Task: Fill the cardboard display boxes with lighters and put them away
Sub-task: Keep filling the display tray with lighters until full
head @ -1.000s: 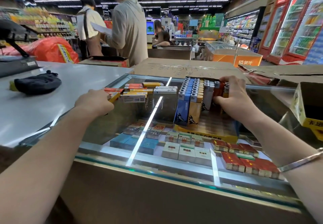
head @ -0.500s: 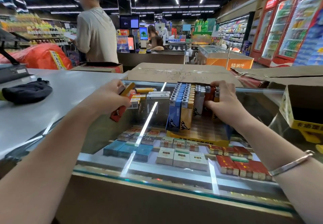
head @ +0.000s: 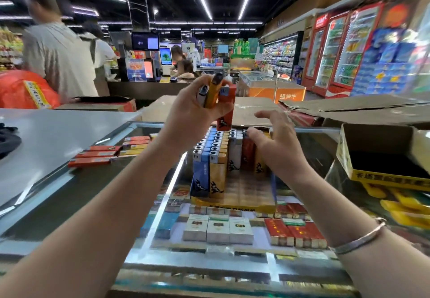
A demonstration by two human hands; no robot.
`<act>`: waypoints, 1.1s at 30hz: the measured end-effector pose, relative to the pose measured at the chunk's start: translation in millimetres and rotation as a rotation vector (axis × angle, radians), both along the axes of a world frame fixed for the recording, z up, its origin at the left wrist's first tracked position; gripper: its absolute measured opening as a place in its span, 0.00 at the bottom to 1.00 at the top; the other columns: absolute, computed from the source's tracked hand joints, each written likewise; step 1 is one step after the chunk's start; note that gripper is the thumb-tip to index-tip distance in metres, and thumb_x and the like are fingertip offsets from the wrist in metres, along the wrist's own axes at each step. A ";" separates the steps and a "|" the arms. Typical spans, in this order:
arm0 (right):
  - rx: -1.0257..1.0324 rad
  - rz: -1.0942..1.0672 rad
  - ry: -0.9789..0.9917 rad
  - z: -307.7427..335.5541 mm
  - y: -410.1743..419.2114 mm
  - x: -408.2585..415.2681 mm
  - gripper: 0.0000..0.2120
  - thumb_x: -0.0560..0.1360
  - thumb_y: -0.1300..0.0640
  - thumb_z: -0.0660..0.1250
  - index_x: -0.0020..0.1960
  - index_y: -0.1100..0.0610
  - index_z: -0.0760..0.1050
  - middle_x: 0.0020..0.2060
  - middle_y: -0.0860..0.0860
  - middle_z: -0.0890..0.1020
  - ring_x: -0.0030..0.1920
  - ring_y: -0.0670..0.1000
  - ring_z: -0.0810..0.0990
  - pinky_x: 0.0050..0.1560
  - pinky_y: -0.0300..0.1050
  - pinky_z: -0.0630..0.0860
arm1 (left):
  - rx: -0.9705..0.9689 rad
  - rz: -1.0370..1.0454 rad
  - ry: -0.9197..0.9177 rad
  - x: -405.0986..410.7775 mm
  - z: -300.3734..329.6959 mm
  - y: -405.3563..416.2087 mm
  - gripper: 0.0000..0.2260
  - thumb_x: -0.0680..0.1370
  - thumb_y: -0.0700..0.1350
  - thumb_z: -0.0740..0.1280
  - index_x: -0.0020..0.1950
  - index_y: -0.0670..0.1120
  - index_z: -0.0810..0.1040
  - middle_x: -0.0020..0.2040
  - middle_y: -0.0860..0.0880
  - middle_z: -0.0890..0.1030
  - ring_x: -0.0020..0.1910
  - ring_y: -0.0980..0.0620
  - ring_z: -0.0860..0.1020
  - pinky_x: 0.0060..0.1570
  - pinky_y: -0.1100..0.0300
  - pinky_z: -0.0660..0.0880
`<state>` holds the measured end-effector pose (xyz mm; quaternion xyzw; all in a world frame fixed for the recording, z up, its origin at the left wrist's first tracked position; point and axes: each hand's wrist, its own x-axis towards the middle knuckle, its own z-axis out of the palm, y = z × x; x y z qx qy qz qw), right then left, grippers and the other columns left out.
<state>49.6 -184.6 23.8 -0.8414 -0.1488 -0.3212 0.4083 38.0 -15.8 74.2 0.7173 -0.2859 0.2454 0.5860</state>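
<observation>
Behind right hand (head: 277, 148), lighters (head: 235, 151) partly hidden.

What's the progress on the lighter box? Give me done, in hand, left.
Done: the display box on the glass counter holds upright rows of lighters at its back and left. In hand: the left hand grips a few lighters above it; the right hand, fingers spread, touches the back rows. Left: the box's bare front, loose lighters on the counter, an empty box at right.
</observation>
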 end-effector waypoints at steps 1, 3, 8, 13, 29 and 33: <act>0.024 0.035 -0.043 2.8 1.2 -3.3 0.15 0.75 0.56 0.67 0.60 0.56 0.73 0.56 0.49 0.76 0.59 0.49 0.70 0.55 0.38 0.64 | -0.037 -0.021 -0.010 2.2 -1.5 -5.0 0.15 0.71 0.35 0.70 0.48 0.55 0.75 0.40 0.60 0.83 0.44 0.61 0.80 0.45 0.65 0.77; 0.049 0.130 -0.096 7.2 3.8 -8.9 0.12 0.74 0.56 0.69 0.57 0.56 0.76 0.50 0.48 0.79 0.54 0.49 0.75 0.53 0.40 0.70 | -0.105 -0.063 -0.015 5.2 -6.5 -11.9 0.15 0.71 0.35 0.71 0.49 0.53 0.76 0.40 0.58 0.83 0.43 0.57 0.81 0.45 0.60 0.79; 0.136 0.326 -0.102 9.7 7.4 -15.0 0.10 0.72 0.61 0.71 0.52 0.55 0.77 0.43 0.44 0.81 0.46 0.43 0.80 0.49 0.39 0.75 | -0.099 -0.129 -0.021 5.9 -15.5 -12.6 0.13 0.71 0.36 0.71 0.50 0.52 0.77 0.39 0.56 0.83 0.41 0.57 0.81 0.42 0.64 0.76; 0.154 0.303 -0.181 10.8 5.5 -15.5 0.13 0.71 0.62 0.72 0.50 0.52 0.72 0.38 0.45 0.79 0.34 0.44 0.76 0.36 0.44 0.74 | 0.016 -0.108 -0.068 2.4 -19.6 -10.0 0.10 0.71 0.38 0.71 0.49 0.51 0.78 0.41 0.57 0.83 0.43 0.57 0.81 0.45 0.63 0.76; 0.120 0.122 -0.160 13.0 -13.4 -6.9 0.08 0.75 0.62 0.66 0.51 0.52 0.75 0.40 0.48 0.78 0.39 0.51 0.78 0.39 0.45 0.77 | 0.070 0.252 -0.210 5.2 -31.2 0.2 0.08 0.75 0.55 0.63 0.44 0.53 0.68 0.31 0.49 0.74 0.28 0.48 0.73 0.29 0.51 0.73; 0.012 0.072 -0.178 8.8 -12.6 -3.8 0.10 0.74 0.62 0.68 0.54 0.53 0.78 0.42 0.41 0.77 0.41 0.38 0.76 0.43 0.28 0.72 | 0.311 0.345 -0.225 7.0 -39.6 0.9 0.08 0.77 0.54 0.63 0.51 0.51 0.74 0.29 0.58 0.70 0.26 0.59 0.68 0.27 0.60 0.65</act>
